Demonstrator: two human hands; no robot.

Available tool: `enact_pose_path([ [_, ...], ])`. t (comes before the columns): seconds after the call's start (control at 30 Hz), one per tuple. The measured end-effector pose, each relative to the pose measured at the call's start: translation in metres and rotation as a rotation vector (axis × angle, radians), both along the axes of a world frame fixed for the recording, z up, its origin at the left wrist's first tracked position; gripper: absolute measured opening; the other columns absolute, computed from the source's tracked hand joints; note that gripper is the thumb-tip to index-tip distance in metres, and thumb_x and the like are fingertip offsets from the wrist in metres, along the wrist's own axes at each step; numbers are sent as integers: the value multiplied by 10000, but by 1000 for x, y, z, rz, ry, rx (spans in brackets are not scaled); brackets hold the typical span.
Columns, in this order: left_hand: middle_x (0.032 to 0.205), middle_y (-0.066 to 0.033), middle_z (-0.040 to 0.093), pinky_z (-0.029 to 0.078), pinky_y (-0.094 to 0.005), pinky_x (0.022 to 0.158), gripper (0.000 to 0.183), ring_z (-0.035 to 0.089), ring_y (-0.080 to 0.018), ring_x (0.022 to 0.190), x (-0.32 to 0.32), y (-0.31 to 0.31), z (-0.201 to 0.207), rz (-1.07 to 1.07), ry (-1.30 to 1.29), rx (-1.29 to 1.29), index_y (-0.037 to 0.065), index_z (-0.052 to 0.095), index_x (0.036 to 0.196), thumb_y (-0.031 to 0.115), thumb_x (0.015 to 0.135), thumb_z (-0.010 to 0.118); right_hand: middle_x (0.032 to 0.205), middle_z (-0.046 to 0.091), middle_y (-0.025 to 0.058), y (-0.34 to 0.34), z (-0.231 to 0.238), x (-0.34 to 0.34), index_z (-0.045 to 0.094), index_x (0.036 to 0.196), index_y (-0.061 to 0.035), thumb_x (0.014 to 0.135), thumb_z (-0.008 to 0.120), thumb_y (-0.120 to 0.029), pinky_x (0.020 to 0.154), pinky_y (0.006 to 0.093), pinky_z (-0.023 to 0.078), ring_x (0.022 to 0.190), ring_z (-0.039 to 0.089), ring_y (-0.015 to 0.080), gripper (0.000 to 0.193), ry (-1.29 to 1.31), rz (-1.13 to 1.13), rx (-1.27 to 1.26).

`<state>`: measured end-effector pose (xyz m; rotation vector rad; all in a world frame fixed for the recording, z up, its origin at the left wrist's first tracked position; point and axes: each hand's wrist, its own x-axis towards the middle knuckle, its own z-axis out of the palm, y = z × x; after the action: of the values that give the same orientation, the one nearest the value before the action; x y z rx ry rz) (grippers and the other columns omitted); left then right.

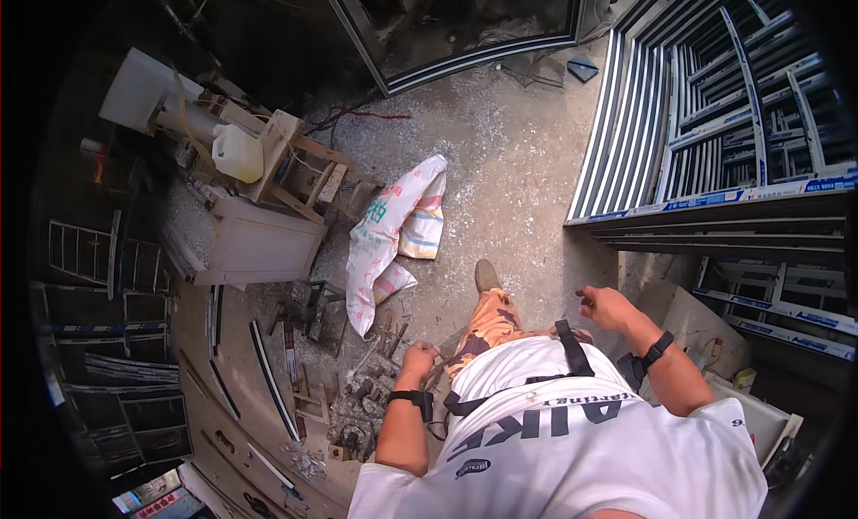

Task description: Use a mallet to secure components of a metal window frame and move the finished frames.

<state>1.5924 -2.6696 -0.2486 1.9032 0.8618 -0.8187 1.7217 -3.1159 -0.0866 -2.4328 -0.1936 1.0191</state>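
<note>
My left hand (pixel 418 359) hangs beside my left hip with its fingers curled in. Whatever it may hold is hidden. Out to the right of my body, my right hand (pixel 604 307) has its fingers loosely bent and apart, with nothing visible in them. A dark band sits on each wrist. Ahead and to the left, a crumpled white woven sack (pixel 380 242) with pink and blue stripes lies on the floor, clear of both hands. My shoe (pixel 487 275) shows on the floor in front of me.
Stacked metal frames (pixel 742 117) fill the right side. At left stand a pale cabinet (pixel 264 242), a wooden stool (pixel 308 175) and a plastic jug (pixel 238 153). Scrap pieces (pixel 357 407) lie near my left arm. Loose metal strips (pixel 273 380) and bright shavings are scattered over the floor.
</note>
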Motion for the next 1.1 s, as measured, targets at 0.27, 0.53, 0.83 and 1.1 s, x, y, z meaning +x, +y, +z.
enact_pose_path([
  [0.27,779,-79,663,479,-293,592,312,604,-155,659,204,36,64,83,-353,164,-26,651,1024,190,799,662,1083,672,192,62,58,219,513,1291,-13,888,595,-199,867,408,492,1005,632,366,452,-43,116,71],
  [0.53,910,-162,702,505,-325,760,377,669,-225,835,289,27,59,246,-250,122,-49,640,1064,223,804,673,1057,677,180,107,66,423,545,1247,-37,880,600,-220,845,429,490,983,626,379,414,-115,345,275],
  [0.83,896,-75,668,469,-239,634,327,623,-137,746,416,-16,139,707,-213,-179,-27,601,1126,133,846,660,1027,690,148,179,80,614,560,1220,-51,872,610,-219,815,435,503,947,642,362,390,-148,526,349],
  [1.1,1020,-91,653,478,-266,740,330,609,-139,845,562,47,165,674,-523,-210,-20,586,1141,161,873,651,1001,694,144,311,93,723,553,1223,-62,875,613,-235,823,436,496,941,642,361,393,-217,735,310],
])
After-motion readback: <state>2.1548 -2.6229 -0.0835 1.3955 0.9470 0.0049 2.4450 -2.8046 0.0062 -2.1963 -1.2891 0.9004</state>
